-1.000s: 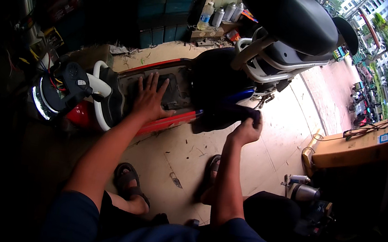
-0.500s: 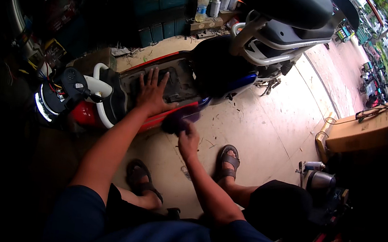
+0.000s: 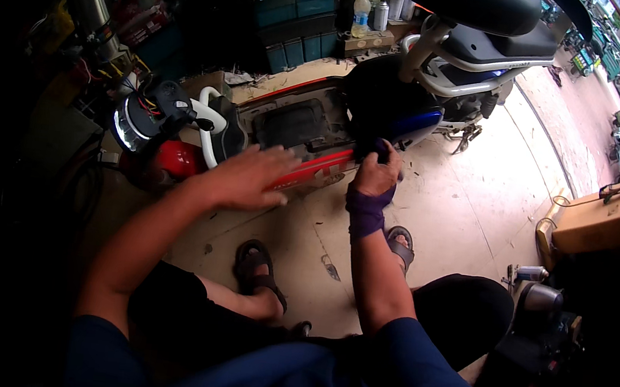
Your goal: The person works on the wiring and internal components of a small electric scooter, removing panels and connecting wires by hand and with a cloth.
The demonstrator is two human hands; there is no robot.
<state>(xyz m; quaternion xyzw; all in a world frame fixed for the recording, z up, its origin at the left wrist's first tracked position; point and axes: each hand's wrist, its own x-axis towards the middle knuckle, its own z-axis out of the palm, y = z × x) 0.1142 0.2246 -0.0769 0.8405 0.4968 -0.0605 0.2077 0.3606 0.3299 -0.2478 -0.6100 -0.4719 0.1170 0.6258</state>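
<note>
An electric scooter with a red side panel (image 3: 317, 174) stands across the floor in front of me. My left hand (image 3: 251, 175) is open with its fingers stretched out, over the near edge of the dusty footboard (image 3: 291, 121); whether it touches the panel I cannot tell. Closed on a purple cloth (image 3: 367, 212), my right hand (image 3: 378, 174) is beside the blue panel (image 3: 415, 119) below the seat. Part of the cloth hangs back over my right wrist. At the scooter's left end, wires stick out of the uncovered headlight unit (image 3: 153, 108).
Behind the scooter are teal drawers (image 3: 294, 10) with papers on top, a plastic bottle (image 3: 361, 13) and several spray cans (image 3: 381, 15). A cardboard box (image 3: 607, 220) stands at right, near a metal cup (image 3: 543, 298). My sandalled feet are on the tiled floor (image 3: 469, 204).
My left hand has come off the footboard toward me. The right hand has moved right and away from me with the cloth, which now lies over the wrist. The view has shifted.
</note>
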